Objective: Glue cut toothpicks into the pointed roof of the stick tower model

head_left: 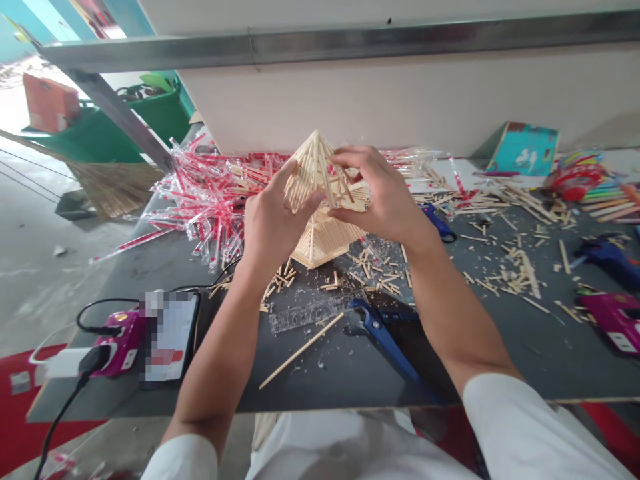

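Note:
A pointed roof-like model of thin wooden sticks (pixel 315 167) rises at the middle of the table, above a wider stick-built base (pixel 325 243). My left hand (pixel 280 217) grips the left side of the pointed part between thumb and fingers. On its right side my right hand (pixel 383 193) has its thumb and fingers curled round some slanting sticks near an opening. A single long stick (pixel 301 351) lies in front, beside a clear plastic ruler (pixel 305 315) and a blue-handled cutter (pixel 387 343).
Red-and-clear wrappers (pixel 210 207) pile up at the left. A phone (pixel 173 337) and purple power strip (pixel 123 340) sit front left. Stick offcuts (pixel 520 273), a blue glue gun (pixel 607 260) and a turquoise box (pixel 525 150) are at the right. A metal rail (pixel 320 47) crosses behind.

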`<state>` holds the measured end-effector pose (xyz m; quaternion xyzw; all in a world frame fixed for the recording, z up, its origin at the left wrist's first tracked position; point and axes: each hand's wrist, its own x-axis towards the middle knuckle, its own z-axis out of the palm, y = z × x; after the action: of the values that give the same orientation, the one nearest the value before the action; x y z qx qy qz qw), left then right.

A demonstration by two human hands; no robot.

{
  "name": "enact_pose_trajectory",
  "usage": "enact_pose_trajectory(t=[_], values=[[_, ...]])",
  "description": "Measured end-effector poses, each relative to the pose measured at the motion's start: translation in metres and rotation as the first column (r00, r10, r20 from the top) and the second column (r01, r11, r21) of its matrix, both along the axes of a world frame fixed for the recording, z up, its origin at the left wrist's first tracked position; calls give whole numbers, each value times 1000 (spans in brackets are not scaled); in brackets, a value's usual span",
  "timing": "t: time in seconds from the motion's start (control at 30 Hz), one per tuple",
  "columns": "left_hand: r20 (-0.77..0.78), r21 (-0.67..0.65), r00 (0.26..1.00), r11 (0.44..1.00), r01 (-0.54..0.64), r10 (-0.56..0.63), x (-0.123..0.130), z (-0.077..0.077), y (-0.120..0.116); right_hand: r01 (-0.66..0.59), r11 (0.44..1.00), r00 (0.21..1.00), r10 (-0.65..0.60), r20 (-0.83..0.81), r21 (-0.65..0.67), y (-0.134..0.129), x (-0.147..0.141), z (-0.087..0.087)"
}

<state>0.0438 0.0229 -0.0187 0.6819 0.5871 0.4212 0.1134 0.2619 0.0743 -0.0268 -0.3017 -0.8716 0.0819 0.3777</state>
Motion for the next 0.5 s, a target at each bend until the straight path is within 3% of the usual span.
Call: enact_pose_trajectory(t=[0.27, 0.5], values=[[-11, 44, 998, 997, 68, -67, -5, -1, 1, 30, 1000, 995, -30, 91, -3, -6, 7, 11], [-13, -2, 998, 998, 69, -69, -9, 0, 1, 49, 999, 996, -48, 77, -11, -7, 4, 9]])
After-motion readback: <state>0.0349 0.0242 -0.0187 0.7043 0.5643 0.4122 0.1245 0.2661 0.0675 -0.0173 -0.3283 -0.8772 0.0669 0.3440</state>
